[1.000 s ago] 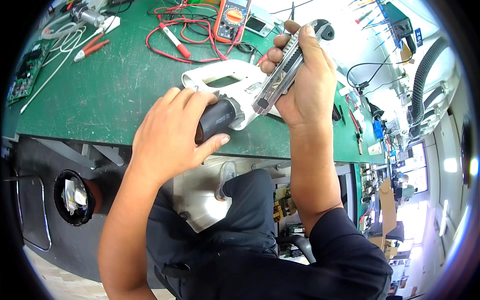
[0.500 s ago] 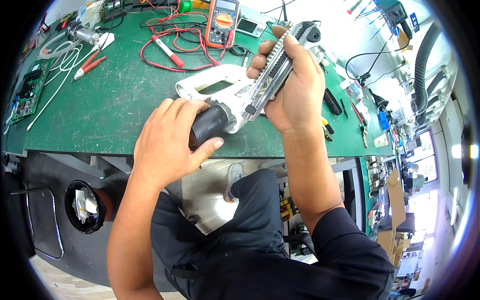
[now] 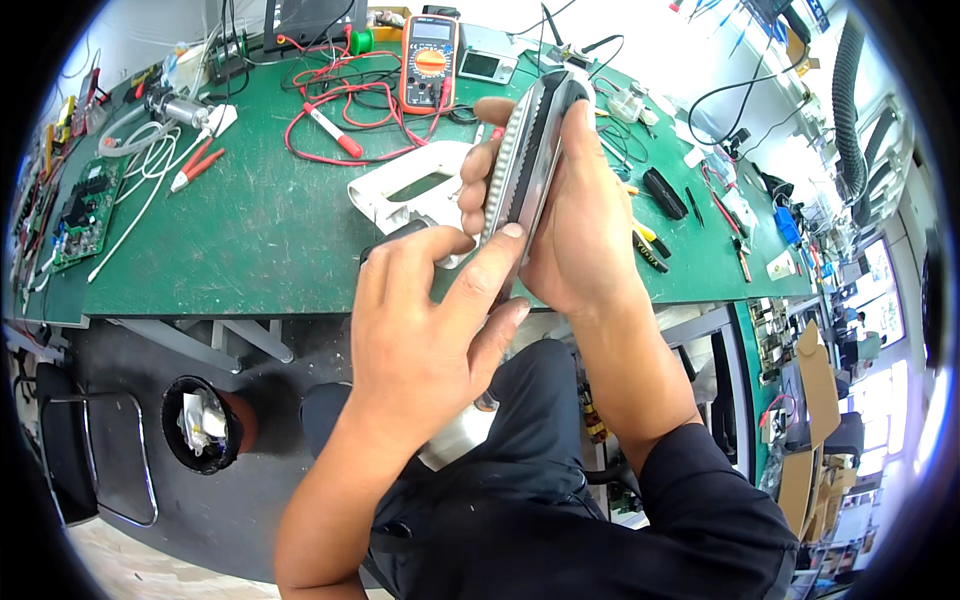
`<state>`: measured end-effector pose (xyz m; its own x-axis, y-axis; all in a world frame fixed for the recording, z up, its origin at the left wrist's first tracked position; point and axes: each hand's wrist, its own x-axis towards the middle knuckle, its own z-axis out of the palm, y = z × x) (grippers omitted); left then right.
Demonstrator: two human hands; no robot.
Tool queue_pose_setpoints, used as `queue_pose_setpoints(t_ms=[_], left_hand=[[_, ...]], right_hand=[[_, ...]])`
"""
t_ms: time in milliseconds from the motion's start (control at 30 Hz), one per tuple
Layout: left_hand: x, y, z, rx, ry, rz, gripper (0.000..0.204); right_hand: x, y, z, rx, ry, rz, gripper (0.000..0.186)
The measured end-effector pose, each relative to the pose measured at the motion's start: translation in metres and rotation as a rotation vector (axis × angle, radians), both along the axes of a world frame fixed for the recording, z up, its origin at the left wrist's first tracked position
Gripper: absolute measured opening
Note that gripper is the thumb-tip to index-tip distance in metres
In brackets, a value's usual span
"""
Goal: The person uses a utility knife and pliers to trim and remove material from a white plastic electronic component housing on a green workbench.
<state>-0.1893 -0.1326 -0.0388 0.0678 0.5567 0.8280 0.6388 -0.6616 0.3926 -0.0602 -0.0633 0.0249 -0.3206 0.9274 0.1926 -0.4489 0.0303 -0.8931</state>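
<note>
My right hand [image 3: 590, 225] is wrapped round a long silver and black head [image 3: 530, 150] with a light ribbed strip along one side and a dark slot down its length. The piece stands tilted, upper end leaning away to the right. My left hand [image 3: 415, 325] is at its lower end, index finger and thumb against it, covering that end. Behind my left hand, a white looped-handle housing [image 3: 370, 205] lies on the green bench. A dark rounded part [image 3: 393, 240] shows above my left knuckles, mostly hidden. Whether the head joins the housing I cannot tell.
A green workbench [image 3: 260, 230] holds an orange multimeter [image 3: 430, 65] with red and black leads, red-handled pliers [image 3: 198, 168], a circuit board [image 3: 85, 215] and a black case [image 3: 665, 193]. Below left stand a waste bin [image 3: 205, 425] and a chair [image 3: 95, 440].
My left hand has left the black cylinder and moved right to the lower end of the head. My right hand has shifted slightly left and turned the head more upright.
</note>
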Motion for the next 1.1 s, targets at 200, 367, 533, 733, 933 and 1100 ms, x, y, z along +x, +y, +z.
queue_pose_setpoints(t_ms=[200,367,533,733,933,1100], left_hand=[[0.016,-0.013,0.012,-0.097,0.045,0.009,0.053],[0.030,-0.016,0.006,-0.259,-0.394,-0.256,0.060],[0.047,-0.021,-0.003,-0.376,-0.727,-0.425,0.061],[0.055,-0.026,0.001,-0.365,-0.812,-0.375,0.064],[0.054,-0.028,0.011,-0.471,-0.808,-0.253,0.071],[0.051,-0.028,0.018,-0.532,-0.789,-0.194,0.061]], right_hand=[[0.018,-0.015,-0.002,-0.057,0.029,0.080,0.071],[0.028,-0.025,-0.010,-0.079,0.053,0.171,0.068],[0.035,-0.033,-0.018,-0.083,0.144,0.253,0.060],[0.038,-0.041,-0.023,0.015,0.161,0.306,0.055],[0.039,-0.048,-0.027,-0.010,0.192,0.306,0.057],[0.037,-0.053,-0.029,-0.018,0.130,0.296,0.062]])
